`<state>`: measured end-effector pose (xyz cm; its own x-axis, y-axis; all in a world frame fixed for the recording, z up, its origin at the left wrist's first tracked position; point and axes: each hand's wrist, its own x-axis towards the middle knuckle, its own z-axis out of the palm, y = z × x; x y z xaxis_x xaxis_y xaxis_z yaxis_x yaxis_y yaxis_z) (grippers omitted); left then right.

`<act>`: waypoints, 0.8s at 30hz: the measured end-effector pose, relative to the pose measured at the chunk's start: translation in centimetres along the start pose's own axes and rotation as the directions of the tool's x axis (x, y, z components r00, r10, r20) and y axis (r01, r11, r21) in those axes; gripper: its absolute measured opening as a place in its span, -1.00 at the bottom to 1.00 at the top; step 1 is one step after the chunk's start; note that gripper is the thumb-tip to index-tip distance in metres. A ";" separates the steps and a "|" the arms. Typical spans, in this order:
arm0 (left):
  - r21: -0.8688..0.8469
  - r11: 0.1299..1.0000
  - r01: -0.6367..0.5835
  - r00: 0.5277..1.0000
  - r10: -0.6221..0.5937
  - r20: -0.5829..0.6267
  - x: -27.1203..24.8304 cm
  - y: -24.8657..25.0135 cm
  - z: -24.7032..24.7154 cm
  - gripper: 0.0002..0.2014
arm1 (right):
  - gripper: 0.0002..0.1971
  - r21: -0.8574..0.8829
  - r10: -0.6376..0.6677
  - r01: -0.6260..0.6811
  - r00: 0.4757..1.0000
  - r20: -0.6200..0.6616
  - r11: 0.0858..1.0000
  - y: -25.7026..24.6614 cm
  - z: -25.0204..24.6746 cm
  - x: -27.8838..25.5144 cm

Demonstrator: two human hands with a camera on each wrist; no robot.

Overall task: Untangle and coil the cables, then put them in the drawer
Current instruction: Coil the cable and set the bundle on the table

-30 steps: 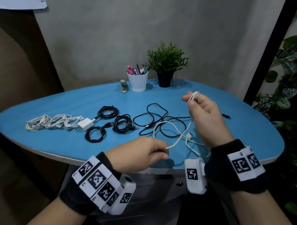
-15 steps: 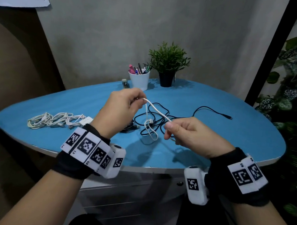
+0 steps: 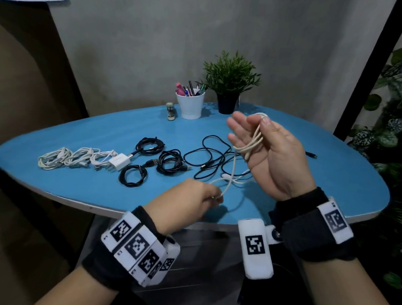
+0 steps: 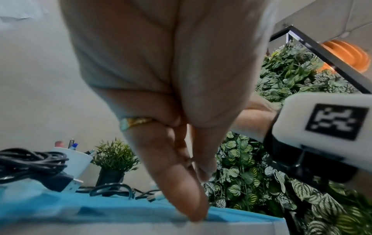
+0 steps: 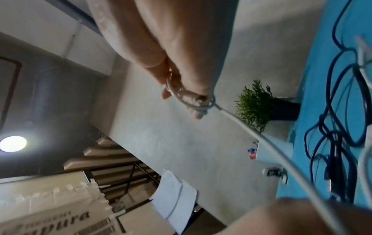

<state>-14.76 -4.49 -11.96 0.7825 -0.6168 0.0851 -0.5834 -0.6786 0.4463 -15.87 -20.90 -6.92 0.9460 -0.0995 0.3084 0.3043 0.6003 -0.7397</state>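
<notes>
A white cable (image 3: 253,143) is looped a few times over my raised right hand (image 3: 249,129), from the thumb down across the palm, with the fingers spread. In the right wrist view the loops (image 5: 189,98) wrap round the fingertips. Its free length runs down to my left hand (image 3: 216,198), which pinches it low over the table's front edge; the pinched fingers (image 4: 193,167) show in the left wrist view, the cable hidden. A loose dark cable (image 3: 209,157) lies tangled on the blue table (image 3: 78,188). Three black coils (image 3: 172,161) and a row of white coils (image 3: 64,158) lie to the left.
A white charger (image 3: 120,163) sits among the coils. At the back stand a white pen cup (image 3: 190,104), a potted plant (image 3: 229,84) and a small stapler (image 3: 170,110). A grey drawer unit (image 3: 198,251) is under the table's front edge. Leafy plants fill the right side.
My left hand has dropped from mid-table to the front edge, still pinching the white cable. My right hand has risen and turned palm inward, with the cable loops now on it.
</notes>
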 end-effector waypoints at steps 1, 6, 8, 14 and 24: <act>-0.008 1.000 -0.010 1.000 0.010 0.013 -0.2 0.0 0.2 -0.86 | -0.73 -0.040 -0.031 0.029 0.999 -0.039 0.999 0.1 -0.1 0.2; -0.066 0.996 -0.056 0.996 0.052 -0.072 -1.1 -0.1 -0.8 -0.86 | -0.77 -0.690 -0.185 0.139 0.983 0.008 0.710 1.2 -1.3 0.2; -0.052 0.993 -0.103 0.979 0.092 -0.183 -1.2 0.1 -1.6 -0.87 | -0.80 -0.848 -0.173 0.171 0.980 0.095 0.502 1.2 -1.6 0.0; -0.082 0.963 -0.255 0.845 0.181 -0.503 -0.6 1.1 -3.8 -0.90 | -0.80 -0.927 0.046 0.160 0.982 0.186 0.338 0.6 -0.7 -0.8; -0.282 0.933 -0.225 0.791 0.006 -0.612 0.9 0.4 -4.7 -0.91 | -0.59 -0.727 0.275 -0.015 0.931 0.241 0.687 0.4 -0.1 -2.0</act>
<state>-13.26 -3.41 -7.56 0.7483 -0.2479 0.6153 -0.6592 -0.3817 0.6479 -17.60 -20.57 -7.88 0.9373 0.2634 0.2281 0.2762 -0.1628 -0.9472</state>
